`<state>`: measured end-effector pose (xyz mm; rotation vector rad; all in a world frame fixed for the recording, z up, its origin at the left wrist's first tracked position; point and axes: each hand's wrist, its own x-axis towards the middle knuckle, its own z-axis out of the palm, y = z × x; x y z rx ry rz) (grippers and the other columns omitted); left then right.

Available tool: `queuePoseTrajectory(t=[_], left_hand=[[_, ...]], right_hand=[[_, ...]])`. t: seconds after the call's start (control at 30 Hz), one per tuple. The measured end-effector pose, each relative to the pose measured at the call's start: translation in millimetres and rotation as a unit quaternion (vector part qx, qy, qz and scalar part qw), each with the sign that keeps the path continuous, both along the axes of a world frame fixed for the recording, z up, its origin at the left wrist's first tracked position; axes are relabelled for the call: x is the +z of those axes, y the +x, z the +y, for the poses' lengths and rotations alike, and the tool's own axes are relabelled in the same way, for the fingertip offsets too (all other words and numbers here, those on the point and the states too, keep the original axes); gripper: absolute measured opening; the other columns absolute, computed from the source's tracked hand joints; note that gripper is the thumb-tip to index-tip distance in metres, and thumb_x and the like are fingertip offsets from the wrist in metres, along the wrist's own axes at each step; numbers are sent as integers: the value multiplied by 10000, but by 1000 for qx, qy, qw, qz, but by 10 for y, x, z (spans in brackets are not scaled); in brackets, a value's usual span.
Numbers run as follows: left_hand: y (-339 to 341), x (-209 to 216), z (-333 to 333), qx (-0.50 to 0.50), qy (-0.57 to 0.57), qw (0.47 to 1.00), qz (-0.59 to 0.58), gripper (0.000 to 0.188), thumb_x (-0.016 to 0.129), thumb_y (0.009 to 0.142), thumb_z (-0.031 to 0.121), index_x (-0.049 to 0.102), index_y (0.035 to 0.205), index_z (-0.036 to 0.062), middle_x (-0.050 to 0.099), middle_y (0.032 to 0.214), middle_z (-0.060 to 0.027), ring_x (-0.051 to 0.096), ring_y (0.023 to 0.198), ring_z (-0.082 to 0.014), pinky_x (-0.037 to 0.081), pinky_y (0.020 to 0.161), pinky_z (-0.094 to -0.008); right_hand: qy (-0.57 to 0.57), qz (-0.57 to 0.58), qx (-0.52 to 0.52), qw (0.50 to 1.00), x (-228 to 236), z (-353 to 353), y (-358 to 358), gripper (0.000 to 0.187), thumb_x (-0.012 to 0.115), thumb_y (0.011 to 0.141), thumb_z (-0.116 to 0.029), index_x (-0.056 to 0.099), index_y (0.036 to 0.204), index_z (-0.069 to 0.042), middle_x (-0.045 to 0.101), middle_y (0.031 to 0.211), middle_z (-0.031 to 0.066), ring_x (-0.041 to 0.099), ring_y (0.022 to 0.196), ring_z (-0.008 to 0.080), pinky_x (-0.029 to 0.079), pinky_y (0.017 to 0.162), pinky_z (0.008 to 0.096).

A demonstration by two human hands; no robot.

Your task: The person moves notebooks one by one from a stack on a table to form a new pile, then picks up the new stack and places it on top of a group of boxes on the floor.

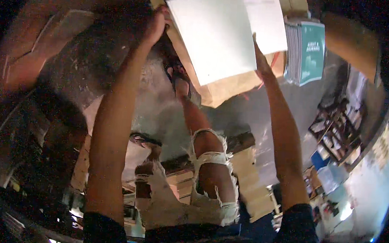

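Observation:
A large white stack of paper (213, 38) lies near the top middle, on brown wrapping paper (232, 89). My left hand (158, 25) is closed at its left edge, with the fingertips partly hidden against the side. Along the stack's right edge my right hand (261, 65) presses, its fingers mostly out of sight beside the sheets. A second white stack (269, 26) sits just to the right. Beyond it stands a pile of green-covered booklets (311, 53), their page edges facing left.
Brown boards (253, 183) lie on the grey floor (167, 124) near my legs. A dark wooden rack (338, 130) stands at the right, with a clear plastic bag (331, 178) below it. Large brown sheets (26, 73) are at the far left.

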<state>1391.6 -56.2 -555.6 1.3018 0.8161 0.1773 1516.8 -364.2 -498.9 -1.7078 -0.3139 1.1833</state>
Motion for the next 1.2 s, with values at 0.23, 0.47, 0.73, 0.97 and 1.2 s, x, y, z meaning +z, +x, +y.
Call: queuePoseTrajectory(t=[0.23,0.47,0.73,0.97,1.2], left_hand=[[-197,-863,704,-145,78,986,-20,703,183,967,581,437,1298,16,491,1307,-162,466,1194,-314,397,987,-487],[40,53,386,35,-34,994,98,412,250,985,324,421,1299,119,498,1298,-49,517,1131,-209,414,981,-446],[32,-34,420,12,-98,994,47,421,316,992,394,453,1302,145,499,1310,-50,503,1158,-224,439,983,-407],[53,74,304,24,-115,992,52,445,388,959,478,491,1262,168,534,1239,-9,534,1109,-166,481,909,-326],[90,30,287,7,-135,988,75,571,406,922,591,479,1282,154,523,1268,17,497,1167,-124,442,960,-293]], right_hand=[[91,-55,42,993,-740,37,89,841,365,889,-594,-61,1490,-189,-103,1559,90,-69,1425,310,62,1098,547],[83,92,-64,990,-382,449,4,934,431,825,-731,-37,1497,-282,-89,1568,65,-81,1422,348,79,1093,592],[58,32,-52,996,-565,372,72,920,236,798,-824,-7,1500,-280,-4,1567,101,100,1414,370,226,1066,593],[68,33,-113,991,-684,275,-1,865,272,838,-777,97,1505,-256,103,1558,98,173,1396,357,244,1069,577],[191,-125,-107,968,-1039,175,95,914,303,857,-748,211,1482,-88,215,1521,117,207,1393,244,265,1096,374]])
